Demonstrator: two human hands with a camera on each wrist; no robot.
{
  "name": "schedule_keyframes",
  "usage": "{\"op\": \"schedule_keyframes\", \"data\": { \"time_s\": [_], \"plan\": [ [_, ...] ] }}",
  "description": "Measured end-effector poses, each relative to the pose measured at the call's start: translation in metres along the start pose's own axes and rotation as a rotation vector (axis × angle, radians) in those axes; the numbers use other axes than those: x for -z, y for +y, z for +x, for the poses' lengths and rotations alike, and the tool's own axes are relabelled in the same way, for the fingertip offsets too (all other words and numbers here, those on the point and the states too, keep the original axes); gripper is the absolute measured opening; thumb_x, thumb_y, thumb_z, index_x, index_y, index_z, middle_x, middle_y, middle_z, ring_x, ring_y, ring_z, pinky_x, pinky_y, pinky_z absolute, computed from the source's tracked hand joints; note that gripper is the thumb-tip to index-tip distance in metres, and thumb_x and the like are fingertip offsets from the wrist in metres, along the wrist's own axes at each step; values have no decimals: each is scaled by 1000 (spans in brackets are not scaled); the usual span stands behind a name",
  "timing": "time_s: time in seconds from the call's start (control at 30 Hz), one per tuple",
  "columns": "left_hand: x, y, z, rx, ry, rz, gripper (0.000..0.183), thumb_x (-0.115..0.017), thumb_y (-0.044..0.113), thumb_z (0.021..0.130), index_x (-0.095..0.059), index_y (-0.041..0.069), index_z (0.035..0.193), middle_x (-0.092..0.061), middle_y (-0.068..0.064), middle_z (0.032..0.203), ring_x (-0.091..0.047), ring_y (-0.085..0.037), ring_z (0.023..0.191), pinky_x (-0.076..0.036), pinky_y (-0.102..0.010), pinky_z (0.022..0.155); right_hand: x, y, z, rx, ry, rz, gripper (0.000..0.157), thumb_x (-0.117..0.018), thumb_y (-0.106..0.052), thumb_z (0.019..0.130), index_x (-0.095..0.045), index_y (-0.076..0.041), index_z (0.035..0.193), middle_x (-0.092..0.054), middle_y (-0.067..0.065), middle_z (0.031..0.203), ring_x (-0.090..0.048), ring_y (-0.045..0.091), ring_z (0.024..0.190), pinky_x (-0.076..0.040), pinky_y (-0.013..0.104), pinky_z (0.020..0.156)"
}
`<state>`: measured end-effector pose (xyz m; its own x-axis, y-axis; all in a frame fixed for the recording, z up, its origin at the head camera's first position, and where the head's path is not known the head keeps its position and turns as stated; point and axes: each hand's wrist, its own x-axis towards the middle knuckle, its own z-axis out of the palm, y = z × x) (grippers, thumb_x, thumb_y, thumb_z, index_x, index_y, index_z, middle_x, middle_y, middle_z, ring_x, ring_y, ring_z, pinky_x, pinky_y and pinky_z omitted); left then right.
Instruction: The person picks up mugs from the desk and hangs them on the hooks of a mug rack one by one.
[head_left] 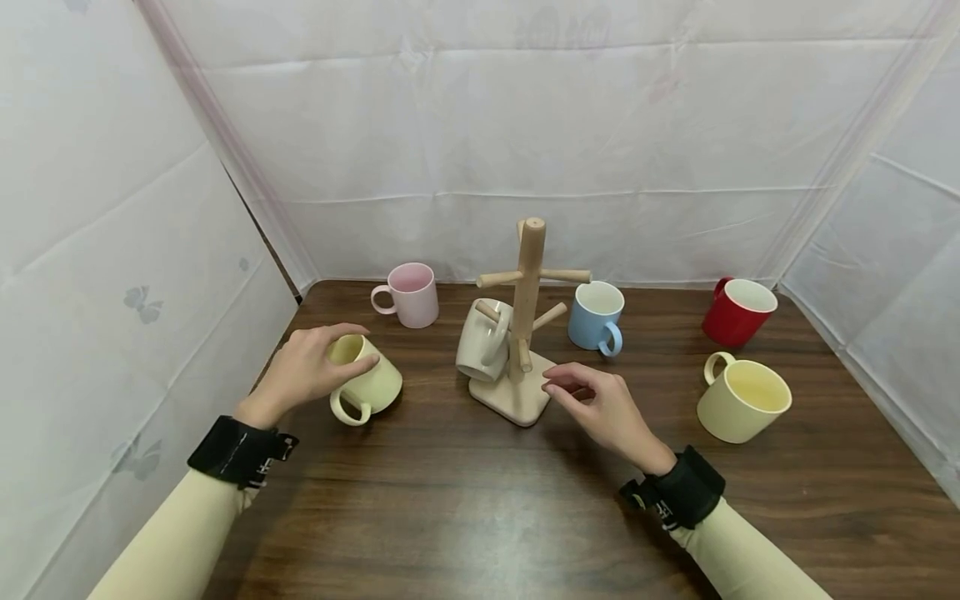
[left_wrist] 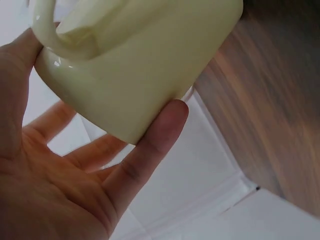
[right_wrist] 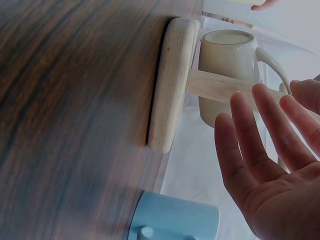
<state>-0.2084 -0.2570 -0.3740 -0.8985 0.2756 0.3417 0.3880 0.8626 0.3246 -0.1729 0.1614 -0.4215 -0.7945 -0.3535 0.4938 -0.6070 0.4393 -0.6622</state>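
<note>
My left hand [head_left: 302, 368] grips a pale yellow mug [head_left: 379, 383] by its rim, thumb on the near side and fingers on the far side. Tilted, the mug has its mouth toward the palm and its handle toward me. In the left wrist view, a fingertip [left_wrist: 172, 117] presses the mug's wall [left_wrist: 135, 75]. At the centre stands a wooden mug tree [head_left: 529, 292], with a cream mug [head_left: 474, 343] hanging tilted by its handle from a lower peg. My right hand [head_left: 603, 408] holds nothing, its fingers loosely bent beside the tree's base [right_wrist: 172, 85].
Behind stand a pink mug [head_left: 415, 298] at the left and a light blue mug [head_left: 595, 318] right of the tree. A red mug [head_left: 735, 315] and another yellow mug [head_left: 738, 408] stand at the right. White cloth [head_left: 525, 125] walls the dark wooden table [head_left: 450, 508].
</note>
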Motion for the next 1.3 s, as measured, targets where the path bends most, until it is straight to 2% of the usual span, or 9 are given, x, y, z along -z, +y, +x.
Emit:
{"op": "schedule_keyframes", "data": {
  "time_s": [0.07, 0.17, 0.27, 0.37, 0.43, 0.53, 0.77, 0.93, 1.3],
  "plan": [
    [-3, 2, -1, 13, 28, -8, 45, -64, 56, 79, -66, 23, 109, -66, -4, 91, -54, -22, 73, -45, -42, 61, -1, 0, 0, 0, -4, 3, 18, -63, -25, 89, -64, -24, 107, -66, -11, 93, -60, 4, 79, -54, 33, 64],
    [-7, 5, -4, 66, 22, -23, 45, -63, 59, 78, -65, 26, 108, -62, -3, 78, -48, -22, 66, -41, -39, 58, -1, 0, 0, -1, -9, 3, 18, -63, -24, 89, -64, -25, 107, -66, -11, 93, -60, 5, 79, -54, 33, 64],
    [-11, 9, -6, 77, 14, -57, 44, -62, 59, 78, -65, 27, 108, -64, -4, 83, -53, -22, 71, -43, -41, 62, -2, 0, 0, -1, -11, 4, 18, -63, -24, 89, -64, -25, 107, -66, -10, 93, -60, 5, 79, -54, 33, 64],
    [-14, 16, -8, 64, 10, -105, 42, -63, 58, 79, -65, 27, 108, -66, -4, 100, -58, -24, 84, -46, -44, 69, -4, -1, 0, -1, -13, 12, 18, -63, -24, 89, -64, -24, 106, -66, -10, 93, -60, 4, 78, -54, 32, 64],
    [-15, 21, -9, 57, 6, -133, 41, -63, 58, 79, -65, 28, 107, -66, -2, 104, -59, -23, 89, -47, -45, 71, -5, -3, 1, 3, -17, 19, 17, -62, -25, 89, -64, -24, 106, -66, -11, 93, -60, 4, 79, -54, 32, 65],
    [-17, 28, -10, 62, -1, -166, 41, -62, 59, 78, -64, 30, 106, -66, 1, 101, -60, -19, 87, -47, -41, 68, -6, -5, 1, 15, -24, 30, 17, -62, -25, 89, -64, -24, 107, -66, -10, 93, -60, 4, 80, -54, 33, 65],
    [-22, 43, -10, 67, -12, -249, 42, -61, 58, 80, -65, 26, 107, -67, 1, 93, -62, -15, 80, -49, -37, 61, -7, -7, 1, 18, -42, 39, 18, -62, -24, 89, -64, -23, 107, -67, -9, 94, -60, 5, 80, -54, 33, 64],
    [-24, 54, -9, 82, 6, -294, 38, -62, 58, 79, -64, 30, 104, -66, 7, 86, -60, -7, 72, -50, -34, 57, -8, -8, 4, 28, -66, 44, 18, -61, -25, 90, -64, -22, 108, -66, -8, 96, -60, 5, 79, -54, 33, 65],
    [-34, 82, -13, 63, 38, -418, 30, -63, 54, 81, -63, 34, 103, -65, 9, 93, -59, -6, 68, -51, -32, 59, -12, -13, 3, 33, -113, 50, 23, -61, -25, 90, -64, -14, 110, -65, -3, 104, -62, 9, 82, -54, 32, 67]
  ]
}}
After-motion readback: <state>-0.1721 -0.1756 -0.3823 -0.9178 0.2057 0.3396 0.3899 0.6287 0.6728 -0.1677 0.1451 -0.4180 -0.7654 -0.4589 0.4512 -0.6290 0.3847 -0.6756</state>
